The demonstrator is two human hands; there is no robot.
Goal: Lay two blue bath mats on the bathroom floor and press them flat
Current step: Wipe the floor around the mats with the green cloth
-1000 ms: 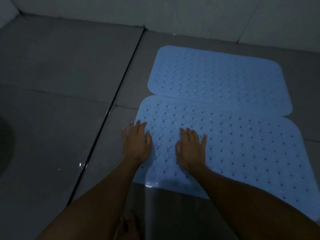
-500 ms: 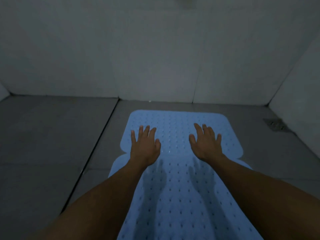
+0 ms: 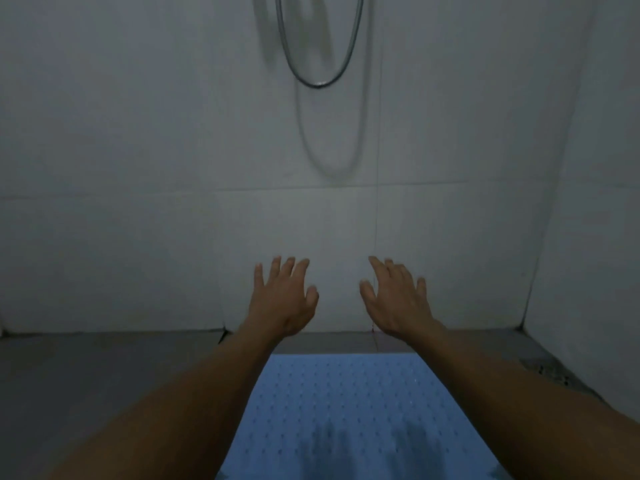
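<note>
A person is reaching both bare arms forward in a dim, grey-tiled shower area. The left hand (image 3: 282,299) and the right hand (image 3: 394,299) are hovering palm-down in the air, fingers spread wide and holding nothing, seen against the pale tiled back wall (image 3: 138,202). Below and between the forearms, a light blue rubber bath mat dotted with small holes (image 3: 339,410) is lying flat on the grey floor (image 3: 104,368), its far edge sitting near the wall, probably so it covers the standing spot. Only one mat is showing; the second is out of view. The hands seem to be poised for pressing the mat down. A loop of metal shower hose (image 3: 318,83) is hanging on the wall above.
</note>
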